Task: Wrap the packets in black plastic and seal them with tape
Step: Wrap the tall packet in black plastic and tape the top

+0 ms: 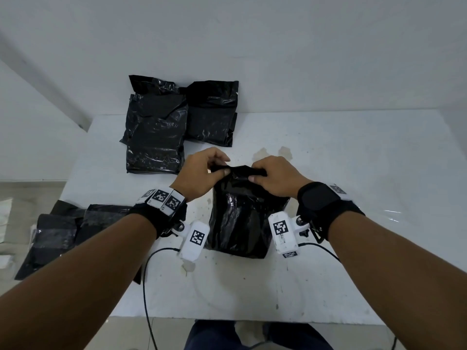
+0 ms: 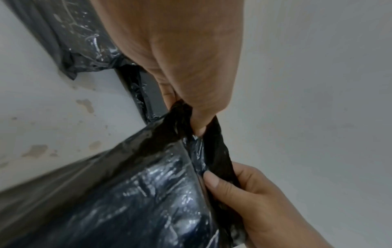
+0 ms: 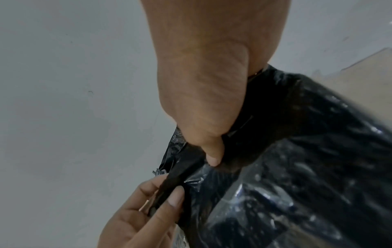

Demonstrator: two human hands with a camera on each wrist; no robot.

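A packet in black plastic (image 1: pixel 242 218) stands upright in the middle of the white table (image 1: pixel 353 173). My left hand (image 1: pixel 223 166) pinches the left end of its folded top edge. My right hand (image 1: pixel 255 175) pinches the right end of the same edge. In the left wrist view the left hand (image 2: pixel 191 120) grips bunched black plastic, and the glossy packet (image 2: pixel 127 193) sits below it. The right wrist view shows the right hand (image 3: pixel 214 156) holding the fold on the packet (image 3: pixel 307 167), its thumb pressed on the plastic. No tape roll is in sight.
Two wrapped black packets (image 1: pixel 156 132) (image 1: pixel 212 114) lie at the back left of the table. Loose black plastic sheets (image 1: pixel 63 236) hang over the left edge. A shiny clear strip (image 1: pixel 391 214) lies at the right. Cables (image 1: pixel 149 286) trail from the wrist cameras.
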